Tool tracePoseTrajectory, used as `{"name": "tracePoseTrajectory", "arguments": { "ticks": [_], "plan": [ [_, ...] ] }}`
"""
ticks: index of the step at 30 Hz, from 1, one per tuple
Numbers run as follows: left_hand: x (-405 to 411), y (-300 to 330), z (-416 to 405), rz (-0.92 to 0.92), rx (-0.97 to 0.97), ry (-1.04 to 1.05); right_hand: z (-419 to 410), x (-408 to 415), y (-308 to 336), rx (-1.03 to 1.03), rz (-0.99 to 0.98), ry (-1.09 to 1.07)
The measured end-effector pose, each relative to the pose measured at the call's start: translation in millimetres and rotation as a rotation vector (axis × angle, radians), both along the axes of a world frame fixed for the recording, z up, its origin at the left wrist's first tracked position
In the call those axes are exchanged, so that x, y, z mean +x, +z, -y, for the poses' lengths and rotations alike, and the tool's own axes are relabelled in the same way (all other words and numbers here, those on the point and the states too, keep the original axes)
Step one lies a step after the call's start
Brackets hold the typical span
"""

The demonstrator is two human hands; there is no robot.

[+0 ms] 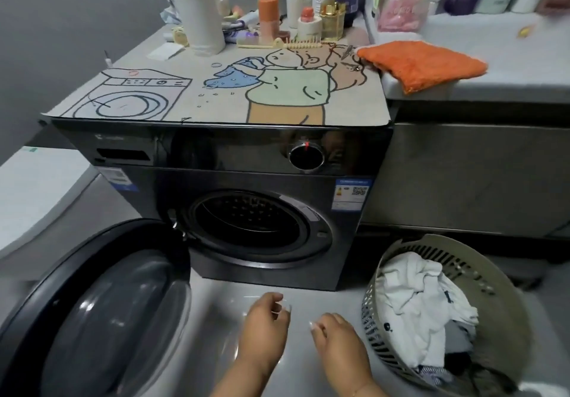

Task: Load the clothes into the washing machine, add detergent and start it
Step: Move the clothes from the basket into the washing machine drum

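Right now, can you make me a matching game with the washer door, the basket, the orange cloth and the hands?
Things:
1. washer door
2. basket
3. orange cloth
4. hands (left, right)

States or places:
A. lying on the counter
B. holding nothing
C. swung wide open
D. full of clothes, on the floor

Pairs: 1-C, 2-D, 3-A, 4-B
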State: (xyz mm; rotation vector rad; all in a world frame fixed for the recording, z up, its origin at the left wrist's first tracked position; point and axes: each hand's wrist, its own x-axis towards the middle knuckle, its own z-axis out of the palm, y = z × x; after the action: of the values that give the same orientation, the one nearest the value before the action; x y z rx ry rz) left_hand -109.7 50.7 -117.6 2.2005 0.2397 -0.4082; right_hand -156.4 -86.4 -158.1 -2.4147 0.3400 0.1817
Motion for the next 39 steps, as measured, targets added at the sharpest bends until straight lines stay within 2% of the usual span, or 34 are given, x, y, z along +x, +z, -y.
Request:
{"name": "tracePoseTrajectory", "arguments": {
  "ticks": [7, 12, 17, 20, 24, 30, 35, 39],
  "plan": [
    [18, -17, 108, -0.100, 0.034, -0.205, 97, -9, -18, -0.014, -0.112, -0.339],
    [29, -56, 181, -0.179, 0.088, -0.301, 170, -1, -49, -0.012, -0.199, -0.474],
    [38, -107, 238, -0.249, 0.111, -0.304, 224, 9, -95, 0.094, -0.267, -0.610],
    [42, -143, 259, -0.293, 0.157, -0.256, 247, 16, -130, 0.177, -0.325, -0.601],
    [42, -183, 272, -0.353, 0.239, -0.200, 263, 17, -172, 0.300, -0.350, -0.662],
    [28, -230, 264, -0.415, 0.285, -0.310, 262, 11, -205, 0.420, -0.360, -0.722],
    [19, -236, 254, -0.338, 0.312, -0.328, 249, 13, -209, 0.403, -0.384, -0.682],
    [-6, -237, 223, -0.343, 0.239, -0.246, 224, 12, -200, 0.381, -0.398, -0.623]
  ]
}}
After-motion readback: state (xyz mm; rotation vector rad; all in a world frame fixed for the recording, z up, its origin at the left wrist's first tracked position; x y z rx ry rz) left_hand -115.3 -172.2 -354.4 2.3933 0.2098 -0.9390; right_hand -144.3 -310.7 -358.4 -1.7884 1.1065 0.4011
